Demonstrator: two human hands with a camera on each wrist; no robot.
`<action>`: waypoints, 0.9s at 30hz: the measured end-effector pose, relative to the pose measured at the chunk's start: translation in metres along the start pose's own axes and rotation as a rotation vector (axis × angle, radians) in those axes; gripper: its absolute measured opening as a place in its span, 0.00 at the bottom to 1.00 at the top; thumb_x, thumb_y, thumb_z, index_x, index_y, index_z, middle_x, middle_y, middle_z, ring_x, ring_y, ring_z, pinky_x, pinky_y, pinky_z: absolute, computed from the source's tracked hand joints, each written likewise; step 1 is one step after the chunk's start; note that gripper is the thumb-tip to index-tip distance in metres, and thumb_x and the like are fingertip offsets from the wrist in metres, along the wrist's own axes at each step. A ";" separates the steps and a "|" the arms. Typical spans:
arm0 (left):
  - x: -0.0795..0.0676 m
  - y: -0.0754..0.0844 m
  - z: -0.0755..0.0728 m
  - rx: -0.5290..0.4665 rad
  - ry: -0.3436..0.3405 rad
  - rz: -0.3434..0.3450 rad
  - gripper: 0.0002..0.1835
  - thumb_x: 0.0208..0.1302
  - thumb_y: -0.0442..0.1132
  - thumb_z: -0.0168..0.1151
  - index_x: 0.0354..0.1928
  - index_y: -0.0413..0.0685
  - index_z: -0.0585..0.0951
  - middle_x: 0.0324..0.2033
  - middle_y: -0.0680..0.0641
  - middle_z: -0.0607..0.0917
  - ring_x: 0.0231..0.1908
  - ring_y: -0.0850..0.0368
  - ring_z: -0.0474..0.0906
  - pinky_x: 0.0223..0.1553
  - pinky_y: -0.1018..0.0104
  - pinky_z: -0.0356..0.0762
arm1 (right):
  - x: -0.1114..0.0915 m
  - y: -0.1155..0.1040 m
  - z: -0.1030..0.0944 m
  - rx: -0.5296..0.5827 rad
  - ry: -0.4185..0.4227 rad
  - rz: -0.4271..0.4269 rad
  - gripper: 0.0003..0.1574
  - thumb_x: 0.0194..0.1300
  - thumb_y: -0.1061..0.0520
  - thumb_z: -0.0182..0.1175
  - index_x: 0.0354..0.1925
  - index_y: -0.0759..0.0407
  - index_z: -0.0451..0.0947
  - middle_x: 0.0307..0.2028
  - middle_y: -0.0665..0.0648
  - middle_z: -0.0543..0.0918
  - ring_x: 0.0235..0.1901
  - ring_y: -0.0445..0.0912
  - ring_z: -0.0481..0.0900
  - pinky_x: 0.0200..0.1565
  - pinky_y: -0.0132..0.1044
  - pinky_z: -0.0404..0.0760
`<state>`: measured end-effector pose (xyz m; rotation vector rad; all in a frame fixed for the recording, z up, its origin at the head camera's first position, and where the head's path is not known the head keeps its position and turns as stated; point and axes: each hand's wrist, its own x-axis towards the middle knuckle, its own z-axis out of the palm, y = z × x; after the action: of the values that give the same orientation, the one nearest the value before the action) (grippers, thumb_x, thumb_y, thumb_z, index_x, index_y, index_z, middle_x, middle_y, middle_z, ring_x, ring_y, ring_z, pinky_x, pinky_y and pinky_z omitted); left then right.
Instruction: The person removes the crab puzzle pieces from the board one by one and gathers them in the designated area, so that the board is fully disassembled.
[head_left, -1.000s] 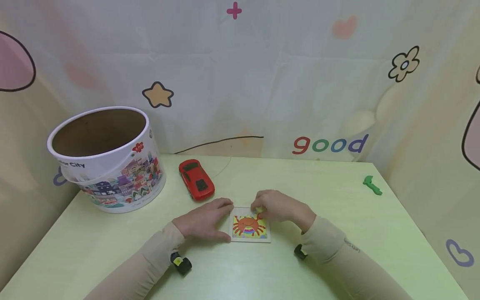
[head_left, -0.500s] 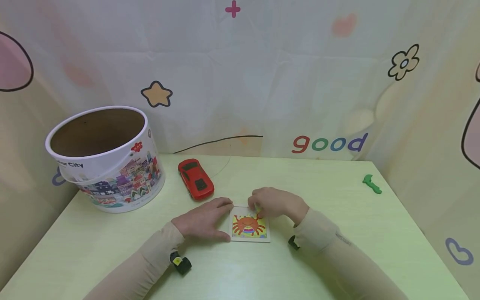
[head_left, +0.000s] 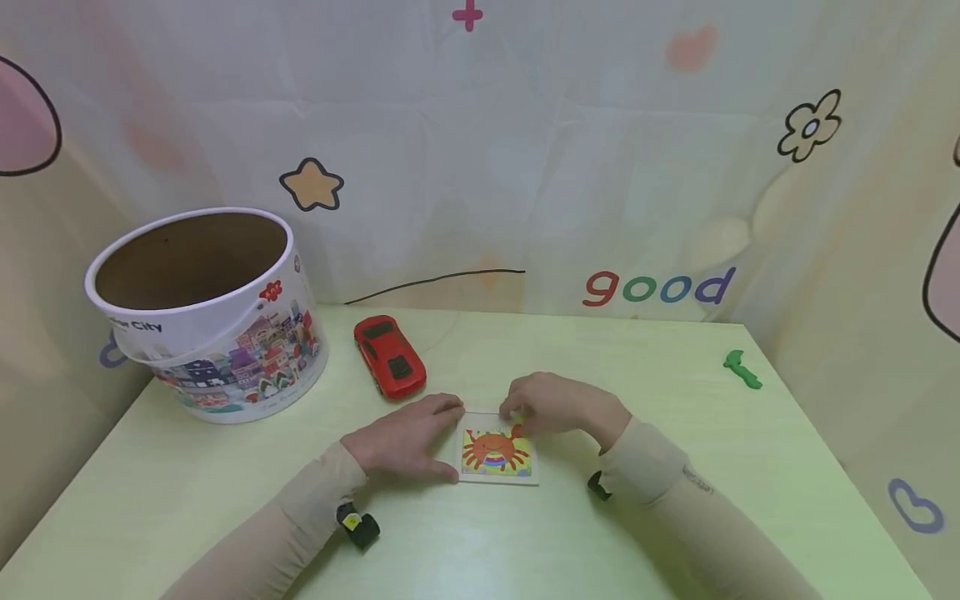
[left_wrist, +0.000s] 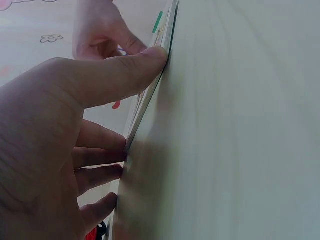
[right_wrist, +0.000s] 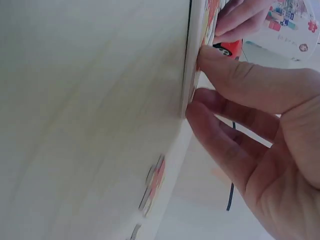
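Note:
A small jigsaw puzzle [head_left: 495, 452] with a smiling orange crab and a rainbow lies flat on the table in a pale wooden frame [head_left: 498, 480]. My left hand [head_left: 405, 439] rests against the frame's left side, thumb by the near corner and fingertips by the far one, fingers only loosely bent. Over the far right corner, my right hand [head_left: 558, 408] pinches with curled fingers at a puzzle piece by the crab's claw; its fingers mostly hide the piece. In the right wrist view, the right thumb [right_wrist: 235, 75] lies on the puzzle's face and the other fingertips meet its edge.
A red toy car [head_left: 390, 357] stands behind the left hand. The big white printed bucket [head_left: 225, 354] is at the back left. A small green toy [head_left: 742, 369] lies at the far right. Flat reddish pieces [right_wrist: 152, 185] lie on the table in the right wrist view.
The right hand shifts slightly left, then back right, staying at the puzzle's far right corner. The left hand keeps its place at the frame.

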<state>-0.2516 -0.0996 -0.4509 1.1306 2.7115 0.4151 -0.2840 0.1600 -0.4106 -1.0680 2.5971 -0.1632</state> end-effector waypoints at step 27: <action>0.002 0.000 0.001 -0.016 0.001 -0.011 0.49 0.51 0.62 0.71 0.70 0.43 0.67 0.68 0.48 0.66 0.66 0.53 0.64 0.68 0.58 0.66 | -0.003 0.000 0.007 0.037 0.088 0.029 0.20 0.55 0.47 0.73 0.46 0.47 0.84 0.39 0.42 0.83 0.34 0.40 0.75 0.41 0.31 0.78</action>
<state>-0.2522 -0.0979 -0.4523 1.1118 2.7091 0.4353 -0.2801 0.1621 -0.4167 -1.0326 2.6753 -0.2559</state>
